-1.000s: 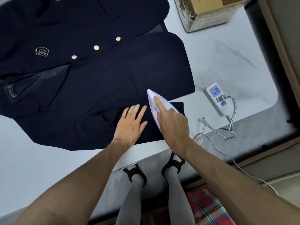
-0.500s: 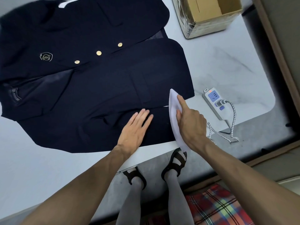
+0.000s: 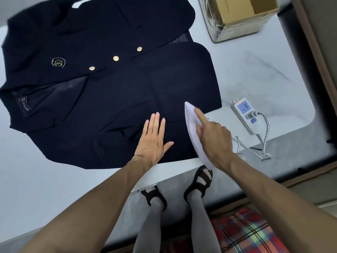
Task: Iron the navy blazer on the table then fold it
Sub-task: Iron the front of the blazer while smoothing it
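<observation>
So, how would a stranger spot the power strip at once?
Start at the navy blazer spread on the white table. Right of its hem lies the power strip, a grey bar with a blue socket, the only thing with a braided cord plugged in.

No text can be read; the gold crest (image 3: 58,62) on the navy blazer (image 3: 109,92) is too small.

An open cardboard box (image 3: 242,17), one side wrapped in clear film, stands at the upper right. Nearer, well apart from it, a white power strip (image 3: 245,114) with a blue socket panel lies flat, a grey plug seated in it. A braided cord (image 3: 266,132) trails from the plug in loose loops. Red plaid cloth (image 3: 246,232) shows at lower right.
</observation>
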